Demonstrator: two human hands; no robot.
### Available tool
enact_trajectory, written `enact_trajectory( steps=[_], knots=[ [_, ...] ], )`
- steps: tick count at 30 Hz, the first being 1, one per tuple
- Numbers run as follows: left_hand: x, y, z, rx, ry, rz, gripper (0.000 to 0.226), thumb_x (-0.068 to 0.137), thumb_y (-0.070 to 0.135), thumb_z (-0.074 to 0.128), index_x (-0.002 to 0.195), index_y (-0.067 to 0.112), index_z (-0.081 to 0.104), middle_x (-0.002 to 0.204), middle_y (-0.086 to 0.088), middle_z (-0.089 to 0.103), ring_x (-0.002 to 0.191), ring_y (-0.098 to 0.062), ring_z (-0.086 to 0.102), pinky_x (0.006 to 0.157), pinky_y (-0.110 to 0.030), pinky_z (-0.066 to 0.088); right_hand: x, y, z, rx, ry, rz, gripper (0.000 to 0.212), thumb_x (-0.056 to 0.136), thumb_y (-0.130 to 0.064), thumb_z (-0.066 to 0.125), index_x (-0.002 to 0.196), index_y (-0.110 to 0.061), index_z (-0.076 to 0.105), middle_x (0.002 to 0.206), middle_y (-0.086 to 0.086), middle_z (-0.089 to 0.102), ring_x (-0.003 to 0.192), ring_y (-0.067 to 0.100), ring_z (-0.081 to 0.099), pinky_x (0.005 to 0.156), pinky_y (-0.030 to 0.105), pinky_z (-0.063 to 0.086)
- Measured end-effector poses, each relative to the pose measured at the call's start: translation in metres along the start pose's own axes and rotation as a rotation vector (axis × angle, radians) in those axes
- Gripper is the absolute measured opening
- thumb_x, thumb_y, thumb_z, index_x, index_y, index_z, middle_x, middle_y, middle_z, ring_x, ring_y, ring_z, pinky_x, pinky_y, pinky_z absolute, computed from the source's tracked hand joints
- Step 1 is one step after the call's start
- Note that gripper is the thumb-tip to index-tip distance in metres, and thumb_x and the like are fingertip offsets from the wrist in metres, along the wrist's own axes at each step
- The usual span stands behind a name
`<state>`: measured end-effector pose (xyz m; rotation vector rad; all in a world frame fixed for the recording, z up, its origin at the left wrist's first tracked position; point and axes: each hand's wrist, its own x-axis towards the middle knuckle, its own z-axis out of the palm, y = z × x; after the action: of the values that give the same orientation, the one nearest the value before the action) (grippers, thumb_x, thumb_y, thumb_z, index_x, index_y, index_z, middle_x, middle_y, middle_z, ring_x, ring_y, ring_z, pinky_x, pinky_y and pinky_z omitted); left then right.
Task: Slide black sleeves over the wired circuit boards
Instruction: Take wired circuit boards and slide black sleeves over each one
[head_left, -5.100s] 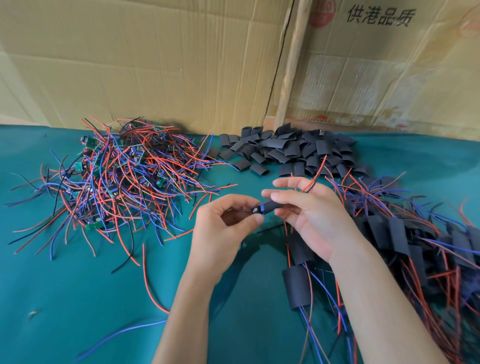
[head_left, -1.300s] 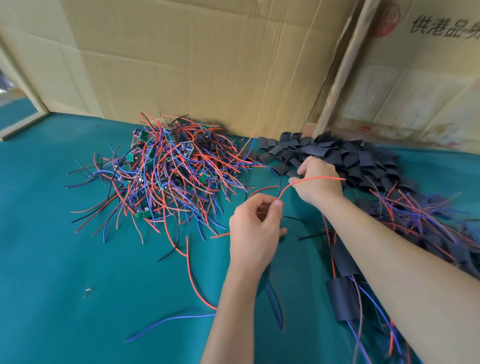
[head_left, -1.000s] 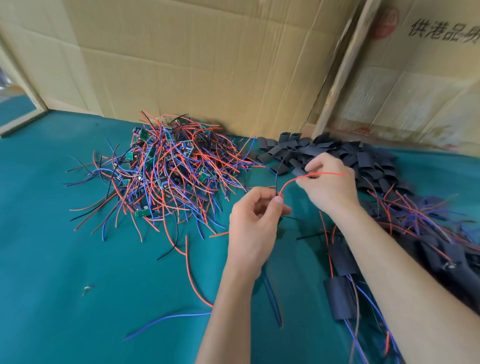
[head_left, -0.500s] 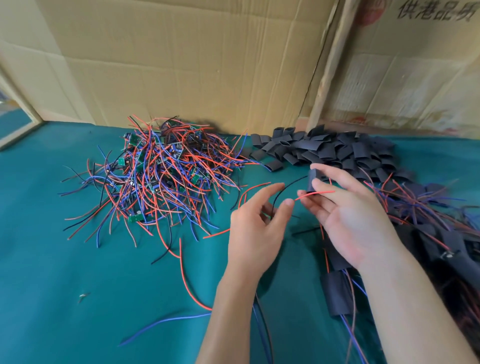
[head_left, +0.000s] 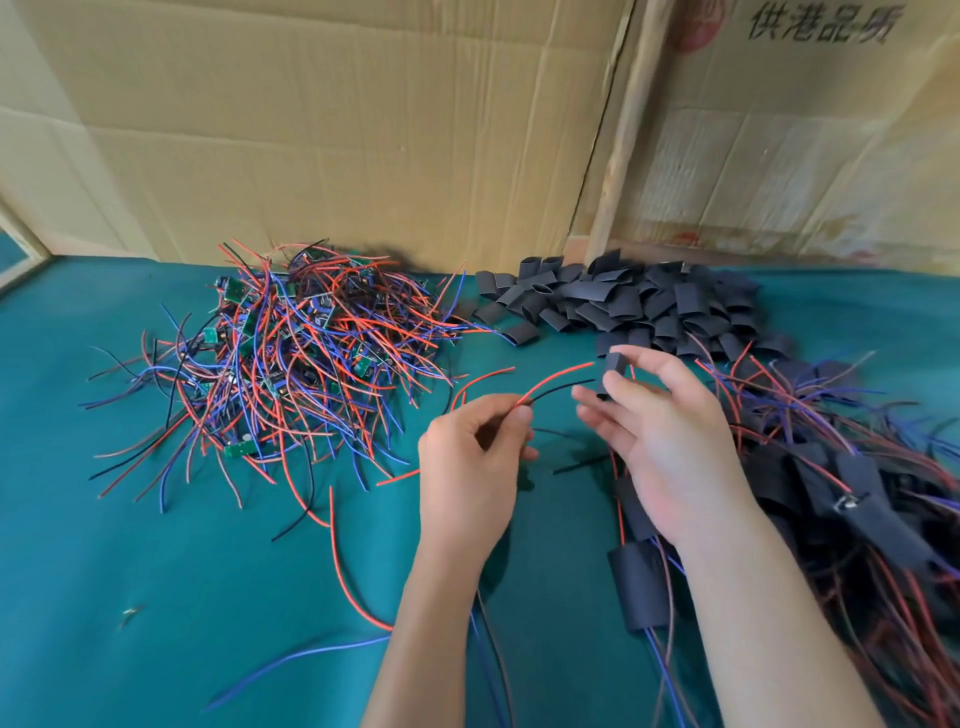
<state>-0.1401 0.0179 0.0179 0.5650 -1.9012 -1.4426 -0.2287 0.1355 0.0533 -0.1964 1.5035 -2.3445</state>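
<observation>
Bare circuit boards (head_left: 291, 364) heaped at 10 o'clock on table (head_left: 130, 571); left hand (head_left: 470, 467) pinches red and black wire ends (head_left: 556, 382); right hand (head_left: 660, 441) pinches black sleeve (head_left: 613, 370) just beside, at 3 o'clock; bunch tips together, aim sleeve mouth squarely, thread without splaying
</observation>
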Motion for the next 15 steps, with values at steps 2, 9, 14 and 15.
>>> enact_trajectory(
  steps=[2,9,14,15],
  knots=[
    [0.0000,-0.0007,0.0004,-0.016,-0.014,-0.015,0.021,0.096,0.009,0.063,0.088,0.024,0.074,0.061,0.007,0.066,0.054,-0.007,0.066,0.057,-0.017,0.049,0.0010,0.0027,-0.0008,-0.034,0.033,-0.038,0.023,0.098,0.003,0.059,0.117,-0.009,0.064,0.086,0.007,0.058,0.096,0.033,0.072,0.084,0.033,0.062],
    [-0.0013,-0.0019,0.0025,0.065,-0.020,0.015,0.037,0.091,0.045,0.054,0.085,0.013,0.072,0.057,0.003,0.039,0.057,-0.029,0.043,0.065,-0.052,0.055,0.0010,-0.0011,-0.0017,0.122,-0.073,-0.002,0.018,0.097,0.005,0.060,0.114,-0.002,0.061,0.084,0.011,0.066,0.101,0.040,0.073,0.086,0.037,0.062],
    [-0.0009,0.0006,0.0004,0.009,0.039,-0.006,0.022,0.089,0.042,0.057,0.084,0.027,0.071,0.054,0.009,0.045,0.058,-0.037,0.052,0.064,-0.053,0.054,-0.0004,-0.0014,-0.0011,0.119,-0.105,0.003,0.013,0.097,0.003,0.060,0.107,-0.006,0.062,0.091,0.013,0.065,0.102,0.040,0.073,0.083,0.035,0.061],
    [-0.0007,0.0011,0.0006,0.000,0.042,-0.005,0.020,0.089,0.041,0.057,0.084,0.027,0.070,0.053,0.010,0.046,0.057,-0.036,0.053,0.064,-0.053,0.054,-0.0001,-0.0011,-0.0008,0.117,-0.084,0.002,0.013,0.097,0.004,0.060,0.106,-0.006,0.061,0.094,0.014,0.063,0.103,0.040,0.073,0.083,0.036,0.061]
  ],
)
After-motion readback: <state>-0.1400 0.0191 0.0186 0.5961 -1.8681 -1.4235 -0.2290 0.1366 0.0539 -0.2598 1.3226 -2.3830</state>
